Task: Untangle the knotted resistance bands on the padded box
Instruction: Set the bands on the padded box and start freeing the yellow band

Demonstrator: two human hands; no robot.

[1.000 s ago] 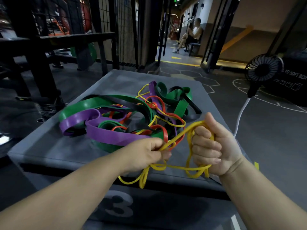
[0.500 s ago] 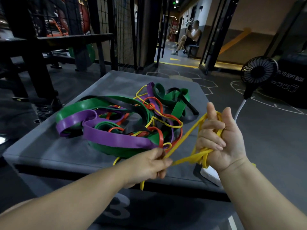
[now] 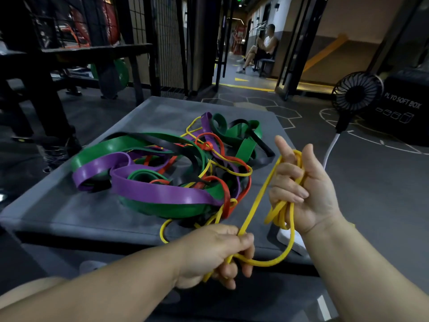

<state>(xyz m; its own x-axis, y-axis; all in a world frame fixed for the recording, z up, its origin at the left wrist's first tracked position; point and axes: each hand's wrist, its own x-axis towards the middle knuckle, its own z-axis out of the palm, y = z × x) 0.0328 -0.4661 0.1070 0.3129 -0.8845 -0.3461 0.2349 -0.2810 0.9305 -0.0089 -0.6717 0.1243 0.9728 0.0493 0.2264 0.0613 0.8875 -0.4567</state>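
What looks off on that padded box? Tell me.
The bands lie in one snarled heap on the padded box; a red band is cinched into a tight knot. A yellow band trails off the front edge, gripped by the left hand and right hand.

left hand [image 3: 216,252] 1 | right hand [image 3: 301,189] 1 | padded box [image 3: 58,212] 1 | bands [image 3: 162,191] 5 colours

White letters on the side of the black box [image 3: 404,126] at the right read "PLYO SOFT BOX", above a row of four small outlined box drawings. A pale mark on the padded box [image 3: 69,205] front is mostly hidden, unreadable.
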